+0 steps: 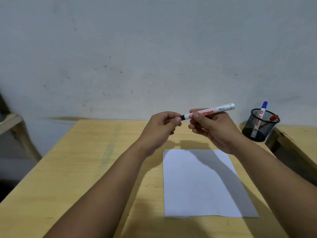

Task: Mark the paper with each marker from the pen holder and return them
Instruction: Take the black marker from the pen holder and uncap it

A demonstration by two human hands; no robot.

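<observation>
I hold a white marker (221,109) with a black cap end level above the table's far half. My right hand (212,129) grips its barrel, and my left hand (161,129) pinches the black cap at its left end. A blank white sheet of paper (197,186) lies on the table below my hands, partly in their shadow. At the far right stands a black mesh pen holder (257,133). It holds a blue-capped marker (263,109) upright and a red-capped marker (273,117) leaning right.
The light wooden table (85,169) ends against a grey wall. A second wooden surface (298,140) adjoins it at the right behind the holder. A wooden frame (15,122) stands at the far left.
</observation>
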